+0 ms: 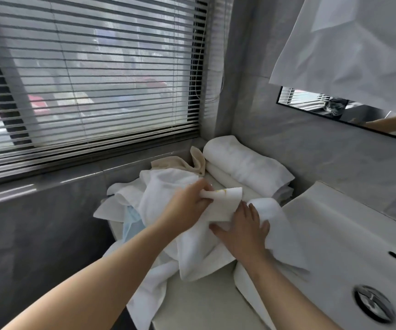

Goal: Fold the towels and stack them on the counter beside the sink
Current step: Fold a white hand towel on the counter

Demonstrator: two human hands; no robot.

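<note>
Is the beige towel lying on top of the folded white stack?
No, the beige towel lies crumpled beside the folded white stack, toward the window.

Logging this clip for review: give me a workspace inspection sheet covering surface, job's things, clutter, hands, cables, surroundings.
Surface: pale counter, largely covered.
Job's things: white towel in hand; folded stack at the back by the wall.
Clutter: beige cloth behind the heap; light blue cloth under it.
Grippers: left hand pinches the towel's edge; right hand presses flat on it.
Cables: blind cord hanging at the window.
Surroundings: sink, blinds, mirror.
</note>
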